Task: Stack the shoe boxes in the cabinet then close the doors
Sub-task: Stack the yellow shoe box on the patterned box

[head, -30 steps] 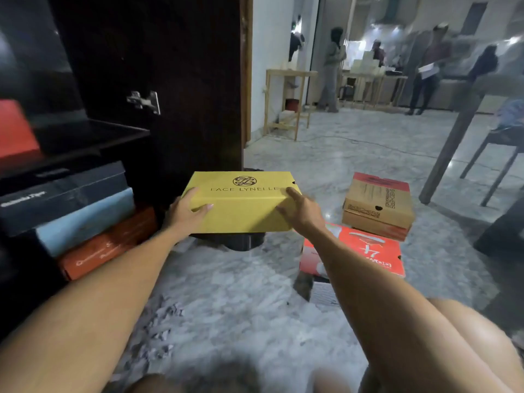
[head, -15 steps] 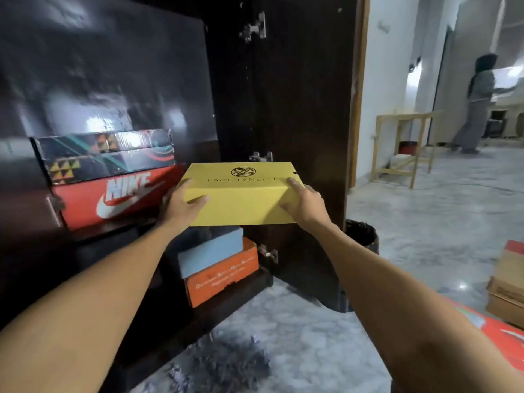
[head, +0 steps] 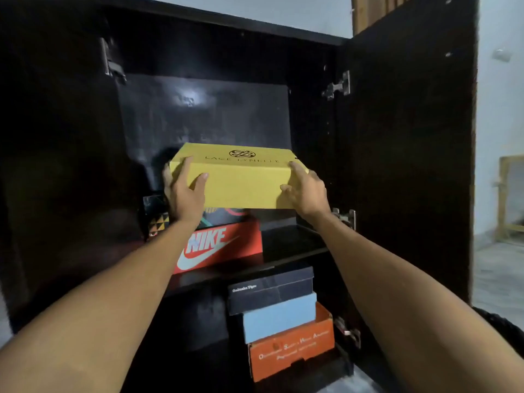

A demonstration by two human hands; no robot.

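I hold a yellow shoe box (head: 241, 182) level inside the upper part of the dark cabinet (head: 198, 109). My left hand (head: 184, 194) grips its left end and my right hand (head: 306, 191) grips its right end. The box sits just above a patterned dark box (head: 154, 219), which rests on a red Nike box (head: 218, 248) on the upper shelf (head: 292, 245). Whether the yellow box touches the patterned one I cannot tell. On the lower level a navy box (head: 272, 287), a light blue box (head: 279, 317) and an orange box (head: 292, 350) are stacked.
The right cabinet door (head: 411, 137) stands wide open, with metal hinges (head: 337, 86) on its inner edge. The left door (head: 42, 165) is open too. Marble floor (head: 496, 279) and a pale wooden frame (head: 510, 199) show at the right.
I have turned from the floor to face the cabinet and raised the yellow box from waist height up into the upper compartment, over the Nike stack.
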